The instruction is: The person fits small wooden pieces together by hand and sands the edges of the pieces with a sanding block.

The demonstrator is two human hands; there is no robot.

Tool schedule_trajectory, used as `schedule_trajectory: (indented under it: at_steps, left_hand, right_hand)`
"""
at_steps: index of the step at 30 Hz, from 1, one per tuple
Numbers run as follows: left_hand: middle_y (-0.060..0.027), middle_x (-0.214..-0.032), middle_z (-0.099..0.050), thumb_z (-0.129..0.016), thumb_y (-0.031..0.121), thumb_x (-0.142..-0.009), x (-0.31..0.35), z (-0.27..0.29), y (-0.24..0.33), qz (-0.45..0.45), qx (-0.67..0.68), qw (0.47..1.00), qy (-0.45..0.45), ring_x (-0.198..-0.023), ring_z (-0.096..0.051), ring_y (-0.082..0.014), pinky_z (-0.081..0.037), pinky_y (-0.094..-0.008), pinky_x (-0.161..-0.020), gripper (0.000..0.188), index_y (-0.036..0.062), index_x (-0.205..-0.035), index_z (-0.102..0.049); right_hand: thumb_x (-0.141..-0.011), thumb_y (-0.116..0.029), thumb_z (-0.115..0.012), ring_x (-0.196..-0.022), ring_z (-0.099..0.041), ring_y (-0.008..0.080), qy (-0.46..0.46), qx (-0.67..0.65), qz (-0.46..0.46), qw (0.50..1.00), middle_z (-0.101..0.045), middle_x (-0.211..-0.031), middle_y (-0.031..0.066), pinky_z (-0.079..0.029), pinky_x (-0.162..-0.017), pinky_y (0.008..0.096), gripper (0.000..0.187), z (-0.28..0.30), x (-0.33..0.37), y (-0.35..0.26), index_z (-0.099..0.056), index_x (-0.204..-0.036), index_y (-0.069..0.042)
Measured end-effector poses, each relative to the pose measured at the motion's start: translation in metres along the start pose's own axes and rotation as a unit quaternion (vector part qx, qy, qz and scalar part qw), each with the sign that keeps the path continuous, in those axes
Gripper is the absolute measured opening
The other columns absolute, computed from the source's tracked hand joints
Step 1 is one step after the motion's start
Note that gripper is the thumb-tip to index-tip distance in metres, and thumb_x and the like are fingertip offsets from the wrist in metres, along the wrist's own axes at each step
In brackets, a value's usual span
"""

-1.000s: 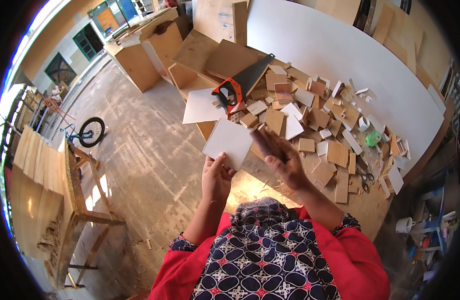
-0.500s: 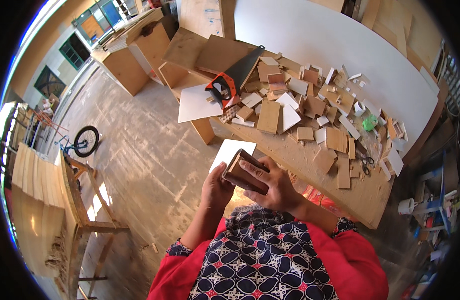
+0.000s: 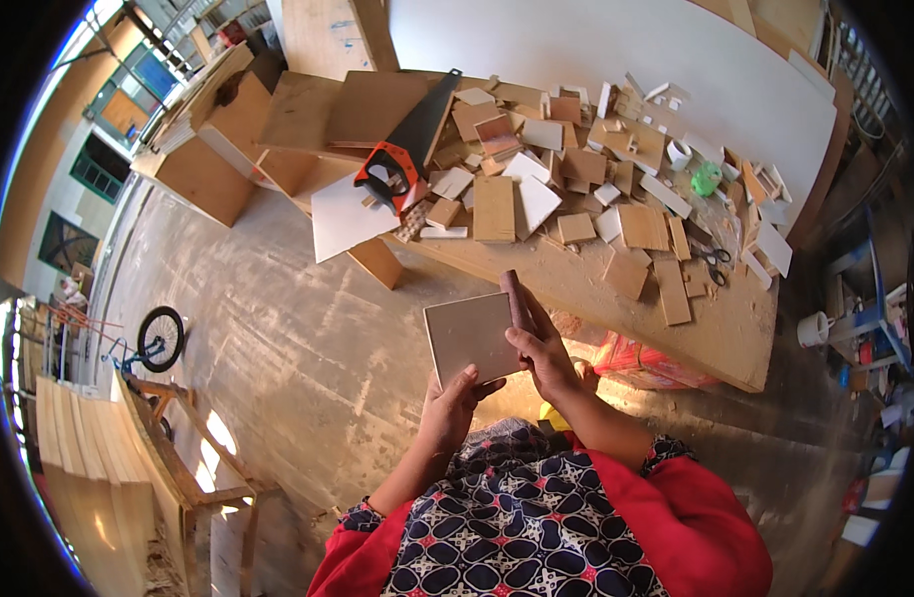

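Note:
My left hand [image 3: 447, 410] grips a pale square board [image 3: 471, 338] by its near edge, thumb on top and fingers underneath. The board is tilted so that its flat face shows. My right hand [image 3: 548, 360] is closed around a dark brown sanding block [image 3: 517, 298], seen narrow side on. The block stands along the board's right edge; whether it presses on that edge I cannot tell. Both hands are in front of my body, just short of the workbench [image 3: 716, 343].
Many wood offcuts [image 3: 494, 209] cover the bench, with an orange-handled handsaw [image 3: 392, 174], scissors [image 3: 716, 264] and a green lump [image 3: 707, 178] among them. Beneath the bench is a red bundle [image 3: 641, 363]. Stacked planks [image 3: 89, 438] and a bicycle wheel [image 3: 161, 338] are at left.
The board, earlier behind the hands, now faces up in my left hand. The sanding block has moved from between both hands to the board's right side, in my right hand. The view has shifted.

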State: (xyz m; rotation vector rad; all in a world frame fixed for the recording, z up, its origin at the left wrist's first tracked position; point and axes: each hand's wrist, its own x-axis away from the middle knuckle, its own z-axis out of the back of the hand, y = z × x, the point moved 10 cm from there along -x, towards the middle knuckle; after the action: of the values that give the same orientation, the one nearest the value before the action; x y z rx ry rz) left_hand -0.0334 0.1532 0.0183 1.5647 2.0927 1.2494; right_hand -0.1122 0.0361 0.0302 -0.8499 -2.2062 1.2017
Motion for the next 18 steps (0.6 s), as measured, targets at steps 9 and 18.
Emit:
schedule_trajectory:
  at_steps: [9,18]
  left_hand:
    - [-0.0173,-0.138,-0.048,-0.060,0.055,-0.079,-0.014,-0.055,-0.012,0.100,0.088,0.979,-0.151,-0.128,-0.046,-0.0342,-0.036,-0.0552,-0.104,0.082,0.0027,-0.139,-0.041]
    - [-0.0153,-0.129,-0.055,-0.062,0.033,-0.081,-0.083,-0.087,-0.041,0.142,0.030,0.983,-0.115,-0.115,-0.055,-0.0299,-0.042,-0.0446,-0.100,0.064,0.0023,-0.135,-0.046]
  right_hand:
    - [-0.077,-0.014,-0.072,-0.137,-0.036,0.0225,-0.057,0.061,0.036,0.996,-0.040,-0.146,0.0136,-0.027,-0.113,0.0346,0.082,0.034,-0.025,-0.027,-0.030,-0.146,0.001]
    - [-0.078,-0.017,-0.072,-0.126,-0.045,0.0198,-0.087,0.146,0.066,0.983,-0.046,-0.139,0.0137,-0.036,-0.106,0.0317,0.078,0.108,-0.054,-0.076,-0.035,-0.145,0.000]
